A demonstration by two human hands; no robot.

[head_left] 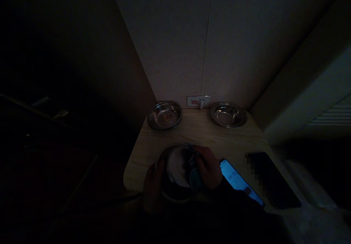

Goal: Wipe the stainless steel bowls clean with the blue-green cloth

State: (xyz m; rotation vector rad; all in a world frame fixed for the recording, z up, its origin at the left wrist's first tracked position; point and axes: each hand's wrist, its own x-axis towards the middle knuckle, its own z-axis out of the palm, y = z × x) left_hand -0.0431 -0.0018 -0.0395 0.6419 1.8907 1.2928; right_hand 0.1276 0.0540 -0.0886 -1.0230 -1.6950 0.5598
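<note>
In dim light I hold a steel bowl over the near edge of a small light-wood table. My left hand grips the bowl's left rim. My right hand presses a bluish cloth against the bowl's inside, fingers curled round the cloth. The bowl is tilted toward me.
Two more steel bowls stand at the back of the table, one left and one right, under a wall socket. A lit phone and a dark phone lie to the right. The room's left side is in darkness.
</note>
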